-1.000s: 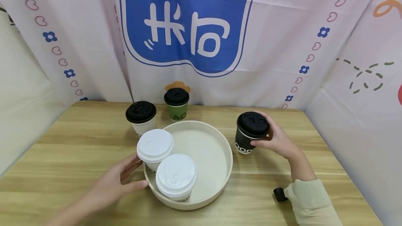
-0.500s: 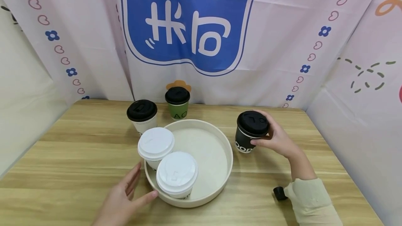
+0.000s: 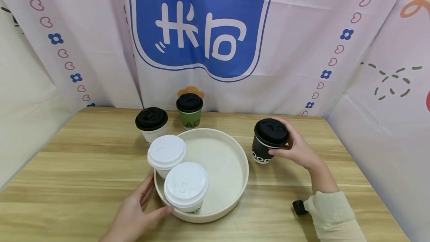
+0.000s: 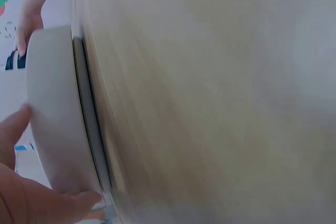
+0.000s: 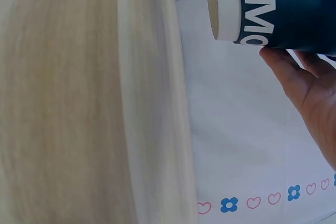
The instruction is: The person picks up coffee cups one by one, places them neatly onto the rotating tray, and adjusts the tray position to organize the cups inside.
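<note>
My right hand point(image 3: 295, 148) holds a black paper cup point(image 3: 260, 150) with a black lid, right of the round cream tray point(image 3: 231, 206). In the right wrist view, the base of the black cup point(image 5: 283, 11) appears raised off the tabletop. My left hand point(image 3: 134, 210) touches the tray's outer wall at the front left, thumb at the rim, fingers straight. Two white-lidded cups, a rear one point(image 3: 167, 152) and a front one point(image 3: 186, 186), stand close together in the tray's left part. In the left wrist view, fingers of my left hand point(image 4: 31, 187) press the tray wall point(image 4: 58, 108).
Behind the tray stand a white cup with a black lid point(image 3: 151, 122) and a green cup with a black lid point(image 3: 189, 113). A small black object point(image 3: 299, 207) is by the right sleeve point(image 3: 332, 212). Printed cloth point(image 3: 285, 66) hangs along the wooden table's back edge point(image 3: 111, 111).
My left hand has moved right and toward the tray's front, now touching its wall. The front white-lidded cup has shifted slightly left. My right hand with the black cup has hardly moved.
</note>
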Demonstrator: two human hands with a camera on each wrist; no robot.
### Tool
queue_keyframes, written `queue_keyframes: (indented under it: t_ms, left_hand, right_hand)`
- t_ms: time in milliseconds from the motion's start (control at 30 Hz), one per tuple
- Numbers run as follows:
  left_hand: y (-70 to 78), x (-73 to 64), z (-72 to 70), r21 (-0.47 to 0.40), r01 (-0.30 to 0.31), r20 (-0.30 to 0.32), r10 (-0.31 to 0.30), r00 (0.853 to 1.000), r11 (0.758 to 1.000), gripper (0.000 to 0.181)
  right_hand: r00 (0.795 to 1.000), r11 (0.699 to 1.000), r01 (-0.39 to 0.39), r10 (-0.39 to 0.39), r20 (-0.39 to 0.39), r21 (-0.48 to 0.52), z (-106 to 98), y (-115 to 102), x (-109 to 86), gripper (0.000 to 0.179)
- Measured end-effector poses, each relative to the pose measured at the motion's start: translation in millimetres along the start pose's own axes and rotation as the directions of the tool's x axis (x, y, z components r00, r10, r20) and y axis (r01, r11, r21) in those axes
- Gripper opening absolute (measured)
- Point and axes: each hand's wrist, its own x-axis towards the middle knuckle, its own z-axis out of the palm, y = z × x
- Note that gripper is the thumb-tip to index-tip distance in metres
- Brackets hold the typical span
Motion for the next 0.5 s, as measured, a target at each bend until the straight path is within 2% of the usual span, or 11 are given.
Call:
queue_keyframes:
  t_ms: [167,367,500]
  left_hand:
    - [-3.8,6.8,-4.9,-0.019,-0.107,0.006,0.107,0.994,0.994,0.111]
    - [-9.4,17.8,-15.0,-0.026,-0.142,0.049,0.143,0.988,0.989,0.110]
    - [-13.8,27.7,-24.8,-0.001,-0.197,0.094,0.196,0.976,0.980,0.108]
  right_hand:
    - [1.000,1.000,0.015,-0.015,-0.005,0.009,-0.3,0.8,-1.1,0.090]
    - [1.000,1.000,0.022,-0.022,-0.002,0.019,-1.0,2.5,-0.7,0.090]
    - [1.000,0.999,0.026,-0.026,0.001,0.029,-1.6,2.9,-0.4,0.090]
